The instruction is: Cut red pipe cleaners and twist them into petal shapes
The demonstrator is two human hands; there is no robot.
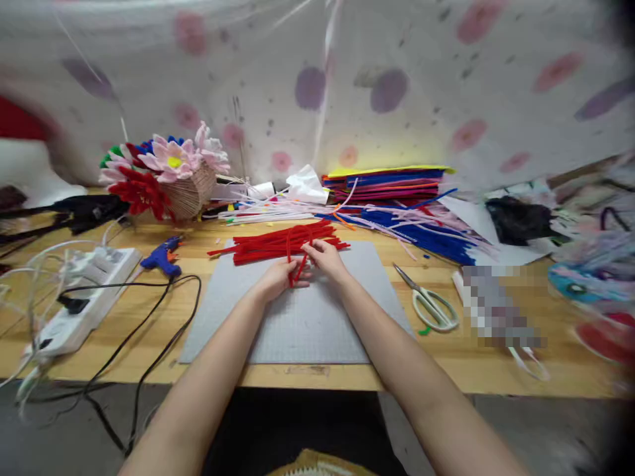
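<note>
Both of my hands meet over the grey cutting mat (pixel 317 337), working on one red pipe cleaner (pixel 289 248) bent into a loop. My left hand (pixel 278 277) has its fingers closed around the lower part of the loop. From the right, my right hand (pixel 325 260) pinches the same pipe cleaner between thumb and forefinger. Just beyond the hands, a bundle of straight red pipe cleaners (pixel 262 243) lies across the mat's far edge.
Right of the mat lie scissors (pixel 431 305); left are a blue glue gun (pixel 166 256) and a power strip (pixel 84 311) with loose cables. At the back stand a basket of pipe-cleaner flowers (pixel 191 192) and piles of blue (pixel 421 235) and coloured pipe cleaners (pixel 387 187).
</note>
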